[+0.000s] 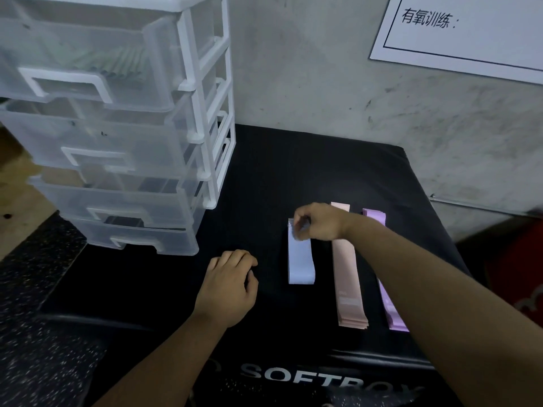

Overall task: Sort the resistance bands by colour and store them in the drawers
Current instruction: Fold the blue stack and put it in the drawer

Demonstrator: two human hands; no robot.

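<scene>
While the right hand pinches a pale blue flat band, hiding its top, the left hand rests loosely curled

A white printed sign hangs on the grey wall behind a black padded box lettered in white.

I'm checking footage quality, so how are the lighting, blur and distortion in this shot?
Head view: dim, uneven light, with the black box top swallowing shadow detail; wide-angle bend tilts the drawer unit; the right hand pinching the pale blue bands looks slightly soft; the far right edge smears; the wall sign is readable.
</scene>
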